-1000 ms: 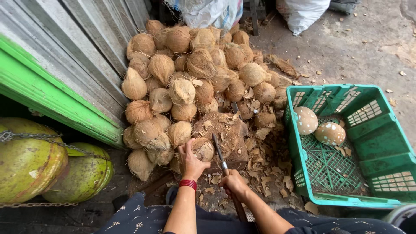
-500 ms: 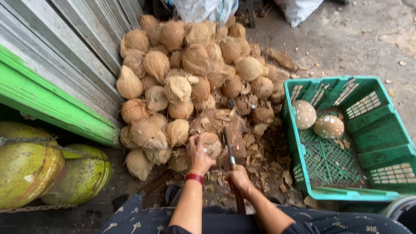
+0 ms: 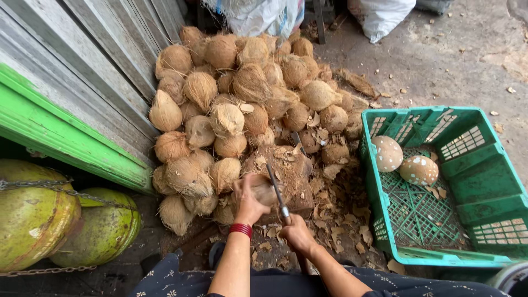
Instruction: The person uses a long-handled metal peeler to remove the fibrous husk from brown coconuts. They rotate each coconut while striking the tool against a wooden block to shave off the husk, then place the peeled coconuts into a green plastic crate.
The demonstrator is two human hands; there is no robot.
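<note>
My left hand (image 3: 248, 204), with a red band at the wrist, grips a brown husked coconut (image 3: 263, 190) resting on a wooden chopping block (image 3: 289, 170). My right hand (image 3: 296, 234) holds the handle of a long knife (image 3: 276, 188), whose blade lies against the right side of that coconut. Just beyond the block rises a large pile of fibrous brown coconuts (image 3: 236, 93), leaning against a grey wall.
A green plastic crate (image 3: 473, 181) at the right holds two peeled pale coconuts (image 3: 388, 154) (image 3: 419, 170). Husk chips (image 3: 335, 214) litter the ground around the block. Green gas-cylinder-like drums (image 3: 38, 220) with a chain lie at the left. White sacks (image 3: 379, 14) stand behind the pile.
My view has drifted slightly. My left hand has kept its hold on the coconut on the block, and the knife has stayed beside it with only small shifts.
</note>
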